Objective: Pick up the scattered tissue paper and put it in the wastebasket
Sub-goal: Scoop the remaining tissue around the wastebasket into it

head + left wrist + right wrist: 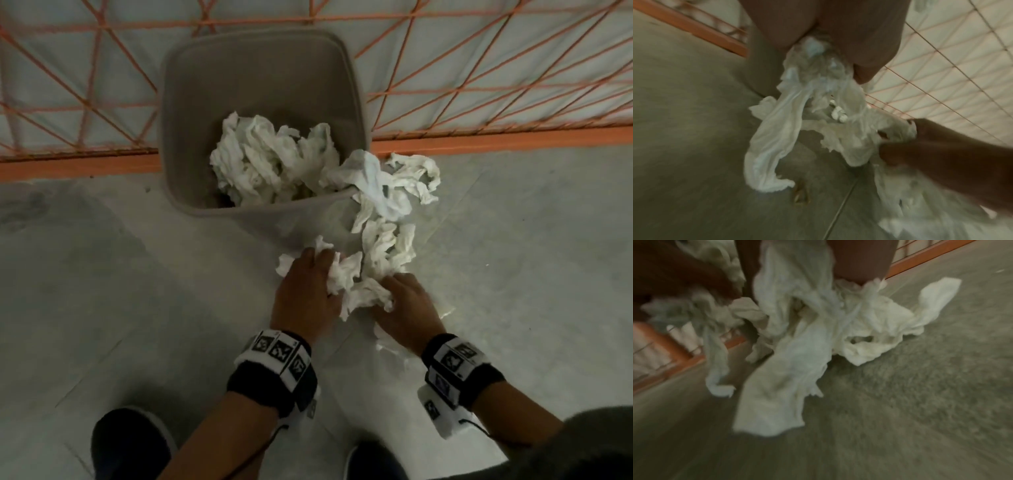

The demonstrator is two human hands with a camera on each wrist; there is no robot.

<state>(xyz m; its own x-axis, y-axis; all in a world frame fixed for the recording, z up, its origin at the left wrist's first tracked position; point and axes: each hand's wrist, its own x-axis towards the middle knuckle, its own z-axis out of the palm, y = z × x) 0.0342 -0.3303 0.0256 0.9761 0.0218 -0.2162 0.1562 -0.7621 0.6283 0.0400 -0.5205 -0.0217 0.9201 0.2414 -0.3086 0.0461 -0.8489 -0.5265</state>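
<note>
A grey wastebasket (260,82) stands on the floor against an orange grid fence, with crumpled white tissue paper (270,161) piled inside. More tissue (387,192) drapes over its front right rim and trails down over the floor. My left hand (308,277) grips a bunch of this tissue (777,129) just in front of the basket. My right hand (404,301) grips the neighbouring bunch (797,353), and strips hang from both hands. Both wrist views are blurred.
The orange fence (479,85) with a white sheet behind it runs along the far side. The floor (102,274) is grey tile. My dark shoes (130,442) sit at the bottom. A small brown scrap (800,194) lies on the floor under the left hand.
</note>
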